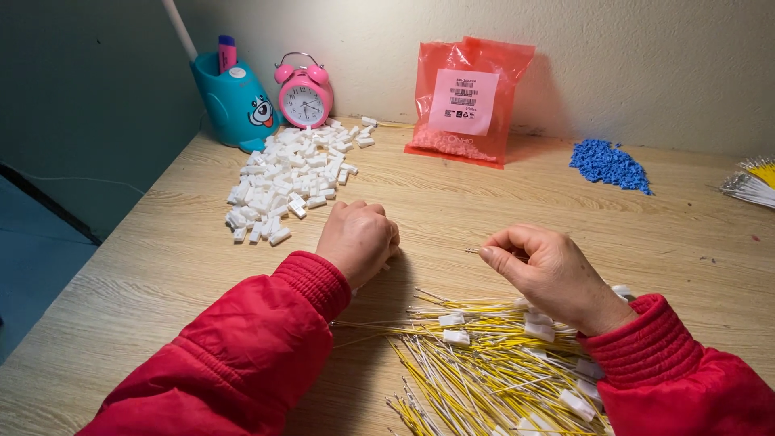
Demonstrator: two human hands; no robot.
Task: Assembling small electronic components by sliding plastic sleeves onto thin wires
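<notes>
A pale wood-grain tabletop (161,266) filled the view, set against a cream wall. Two arms in red padded sleeves came in from the near edge. Between them, close to the person, lay a loose heap of thin yellow and white wires (484,363), several ending in small white plastic plugs. Farther back on the left sat a wide pile of small white plastic connector housings (286,178). Against the wall leaned a translucent red plastic bag with a white label (464,101), with a teal plastic pen holder (234,101) and a pink twin-bell alarm clock (303,93) to its left. A small mound of blue plastic bits (609,165) lay to the right, and a bundle of white and yellow wires (751,182) at the far right edge.

The left hand (358,241) rested knuckles-up on the table, fingers curled shut; what it enclosed could not be told. The right hand (549,274) hovered over the heap, thumb and forefinger pressed together on a single thin wire end (475,251) that poked out leftward.
</notes>
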